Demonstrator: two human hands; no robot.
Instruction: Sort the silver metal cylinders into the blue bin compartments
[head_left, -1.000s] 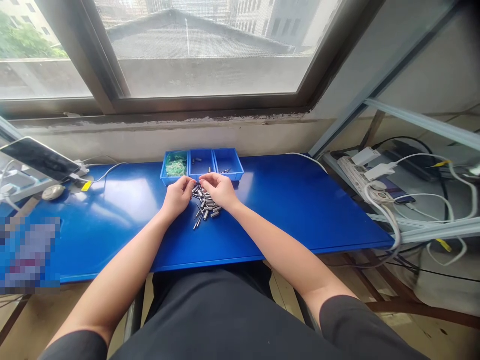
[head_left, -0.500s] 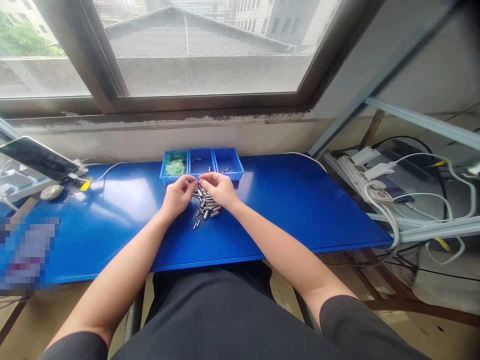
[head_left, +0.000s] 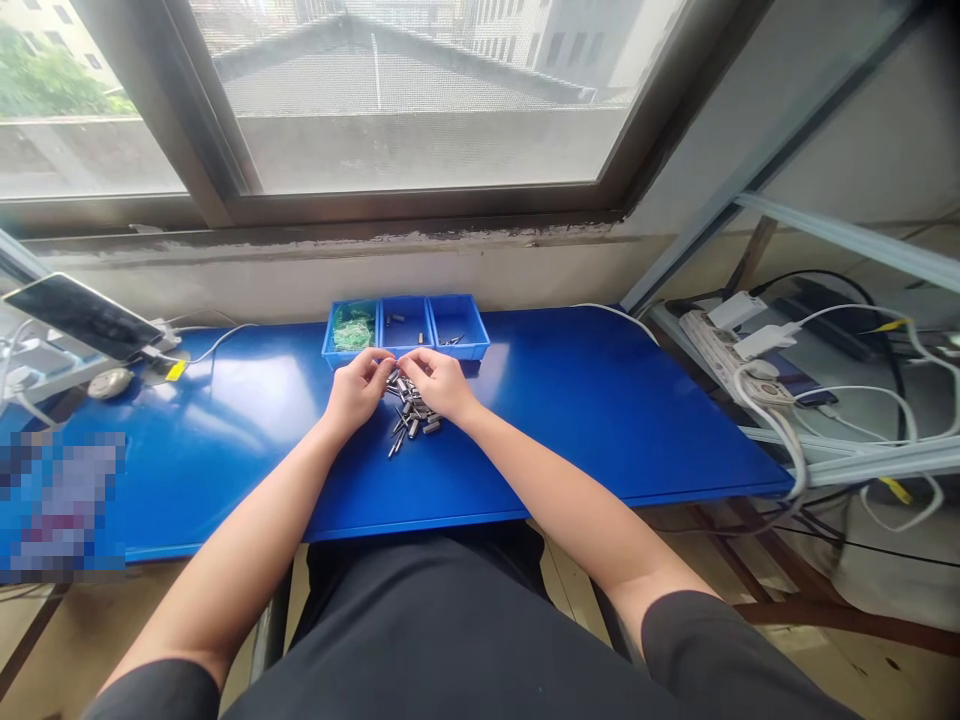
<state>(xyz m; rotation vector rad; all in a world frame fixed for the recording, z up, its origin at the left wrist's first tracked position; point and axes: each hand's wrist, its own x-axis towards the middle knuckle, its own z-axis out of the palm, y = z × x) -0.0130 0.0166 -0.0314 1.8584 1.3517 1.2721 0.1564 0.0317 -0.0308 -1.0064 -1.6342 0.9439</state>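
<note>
My left hand (head_left: 358,388) and my right hand (head_left: 441,384) meet fingertip to fingertip above a loose pile of small metal parts (head_left: 412,410). Both are pinched closed. Whatever sits between the fingertips is too small and too covered to name. The pile mixes short grey cylinders with thin pointed pins, and it lies on the blue tabletop (head_left: 570,420). Just beyond my fingers stand three blue bins side by side. The left bin (head_left: 328,345) holds green pieces, the middle bin (head_left: 405,308) a few short cylinders, and the right bin (head_left: 469,320) some thin pins.
On the left, a tablet-like screen (head_left: 82,315) leans on a stand with a cable, near a pale mouse-shaped object (head_left: 110,383). To the right, a power strip (head_left: 731,355) with white plugs and cables lies on a metal frame. A window (head_left: 420,150) rises behind the table.
My right hand's fingertips have drawn slightly closer to my left's, with both hands still over the pile. The whole view has shifted a little; the pile and bins look the same.
</note>
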